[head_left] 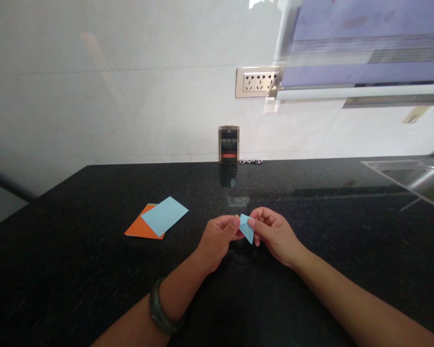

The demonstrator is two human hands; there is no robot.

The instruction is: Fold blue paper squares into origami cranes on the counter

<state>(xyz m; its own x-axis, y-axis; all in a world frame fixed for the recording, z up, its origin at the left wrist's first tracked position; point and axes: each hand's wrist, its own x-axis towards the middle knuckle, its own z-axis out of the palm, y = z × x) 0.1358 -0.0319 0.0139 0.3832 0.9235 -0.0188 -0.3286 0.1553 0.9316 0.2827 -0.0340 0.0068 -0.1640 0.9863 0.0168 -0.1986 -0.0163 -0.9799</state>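
Note:
A small piece of folded light-blue paper is held up between my two hands, just above the dark counter. Its visible part narrows to a point at the bottom, and crease lines cross its face. My left hand pinches its left edge between thumb and fingers. On the opposite edge, the thumb and fingers of my right hand close on the paper. Parts of the paper are hidden behind my fingertips. A dark bangle circles my left wrist.
Left of my hands, a light-blue sheet overlaps orange paper on the black speckled counter. A phone-like upright object, blurred out, leans at the wall beside a beaded strap. A metal sink lies at the right.

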